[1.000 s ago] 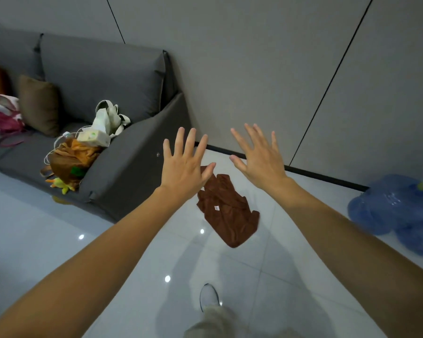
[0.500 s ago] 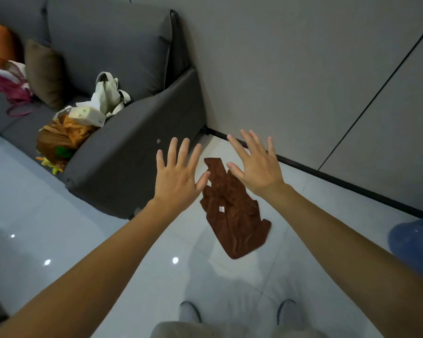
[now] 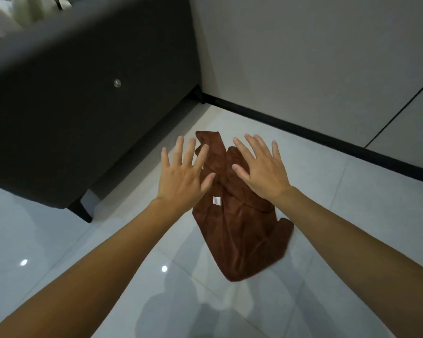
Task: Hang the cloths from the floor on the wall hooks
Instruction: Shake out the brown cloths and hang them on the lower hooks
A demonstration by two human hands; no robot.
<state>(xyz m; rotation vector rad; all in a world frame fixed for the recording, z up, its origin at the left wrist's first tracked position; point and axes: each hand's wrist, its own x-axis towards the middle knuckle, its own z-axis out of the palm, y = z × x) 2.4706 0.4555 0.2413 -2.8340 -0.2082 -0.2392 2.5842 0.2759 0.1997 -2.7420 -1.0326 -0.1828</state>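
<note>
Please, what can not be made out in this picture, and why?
Head view:
- Wall hooks: out of frame; only lower wall shows.
- Brown cloth: upper part hidden behind left hand and right hand; contact unclear.
- Things on the sofa: blurred, cut off by top edge.

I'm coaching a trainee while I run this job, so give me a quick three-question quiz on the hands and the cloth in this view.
1. True or false: the left hand grips the brown cloth.
2. Where does the cloth lie? A. on the floor beside the sofa; B. on a seat cushion; C. on a wall hook.
3. Fill in: the small tag on the cloth is ____ in colour.

Key: 1. False: the left hand and the right hand are both open, fingers straight and spread. 2. A. 3. White.
</note>
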